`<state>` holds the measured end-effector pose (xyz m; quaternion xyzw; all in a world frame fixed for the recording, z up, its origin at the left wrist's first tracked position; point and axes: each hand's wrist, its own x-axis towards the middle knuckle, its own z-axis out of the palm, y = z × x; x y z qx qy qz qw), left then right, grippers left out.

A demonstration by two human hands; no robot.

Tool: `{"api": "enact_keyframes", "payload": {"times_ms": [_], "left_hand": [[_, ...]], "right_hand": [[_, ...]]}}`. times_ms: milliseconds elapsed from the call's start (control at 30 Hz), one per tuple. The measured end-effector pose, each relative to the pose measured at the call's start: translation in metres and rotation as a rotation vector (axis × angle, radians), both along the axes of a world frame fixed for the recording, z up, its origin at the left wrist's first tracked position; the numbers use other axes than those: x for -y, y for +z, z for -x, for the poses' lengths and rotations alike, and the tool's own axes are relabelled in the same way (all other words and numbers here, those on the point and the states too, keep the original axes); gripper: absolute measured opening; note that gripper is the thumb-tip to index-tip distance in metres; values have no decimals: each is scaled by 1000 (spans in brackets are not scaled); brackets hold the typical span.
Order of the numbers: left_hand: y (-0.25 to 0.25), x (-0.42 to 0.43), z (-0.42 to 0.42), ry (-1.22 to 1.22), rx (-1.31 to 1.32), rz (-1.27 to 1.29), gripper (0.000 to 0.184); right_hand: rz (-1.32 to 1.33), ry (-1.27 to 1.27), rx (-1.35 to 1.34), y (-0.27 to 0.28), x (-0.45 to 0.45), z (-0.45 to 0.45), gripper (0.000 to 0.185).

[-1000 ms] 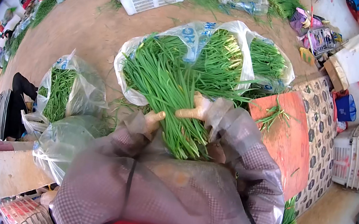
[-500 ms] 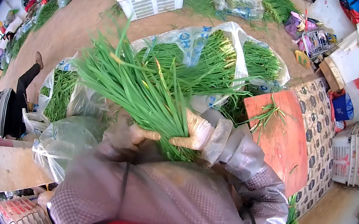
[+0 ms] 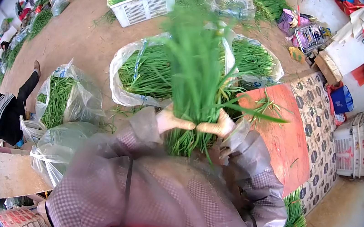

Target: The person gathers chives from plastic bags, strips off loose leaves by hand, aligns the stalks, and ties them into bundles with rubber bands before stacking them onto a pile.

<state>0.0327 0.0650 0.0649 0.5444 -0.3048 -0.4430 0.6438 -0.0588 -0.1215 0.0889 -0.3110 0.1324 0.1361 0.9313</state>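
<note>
A thick bunch of garlic chives stands upright in front of my chest, its upper leaves blurred by motion. My left hand is wrapped round the left side of its lower part, and my right hand clasps the right side. Both thumbs lie across the front with their tips almost meeting. Below the hands the lower ends stick out, and one long leaf hangs off to the right. Just beyond is an open plastic bag filled with more chives.
To the right is a reddish board with loose stalks on it. A white crate heaped with greens stands at the back. Another filled plastic bag is at left, near a person. Stacked white baskets stand far right.
The bunch has swung from leaning far left to upright, its tops spreading out. My left hand has moved right and up, my right hand slightly right; both still grip it.
</note>
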Motion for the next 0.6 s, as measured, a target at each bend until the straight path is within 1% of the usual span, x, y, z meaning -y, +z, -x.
{"api": "enact_keyframes", "payload": {"times_ms": [33, 67, 100, 167, 200, 233, 300, 333, 367, 400, 433, 467, 500, 533, 567, 600], "left_hand": [[-1, 12, -4, -44, 162, -5, 70], [6, 20, -2, -48, 144, -46, 74], [2, 27, 0, -51, 136, -42, 74], [-15, 39, 0, -86, 80, -18, 72], [-19, 43, 3, -90, 116, -2, 71], [-23, 46, 3, -90, 115, -1, 71], [-25, 50, 3, -185, 218, -169, 75], [-24, 50, 3, -203, 230, -111, 77], [-23, 50, 0, -199, 224, -113, 77], [-22, 47, -6, -276, 336, -219, 76], [-4, 45, -10, -355, 448, -325, 75], [18, 39, -15, -412, 642, -540, 82], [39, 37, -19, -414, 642, -540, 82], [53, 35, -23, -474, 815, -785, 87], [64, 33, -27, -531, 985, -1031, 93], [73, 28, -33, -442, 1039, -996, 96]], "right_hand": [[357, 8, 270, -26, 14, 7, 74], [727, -62, 495, -53, 28, 13, 68], [718, -76, 458, -55, 35, 11, 62], [341, -218, 352, -55, 42, 15, 62], [151, -231, 270, -61, 48, 11, 63], [127, -260, 222, -58, 50, 11, 64], [20, -185, 180, -74, 55, 5, 64], [19, -181, 175, -77, 54, 5, 64], [-55, -201, 189, -80, 51, 3, 65], [-130, -222, 201, -79, 47, 2, 66], [-132, -219, 196, -87, 51, 1, 66], [-89, -174, 198, -101, 59, -2, 68], [-45, -132, 201, -108, 64, -4, 70], [18, -158, 231, -98, 61, -4, 73], [14, -163, 228, -88, 58, -2, 73], [48, -150, 213, -77, 55, -1, 74]]}}
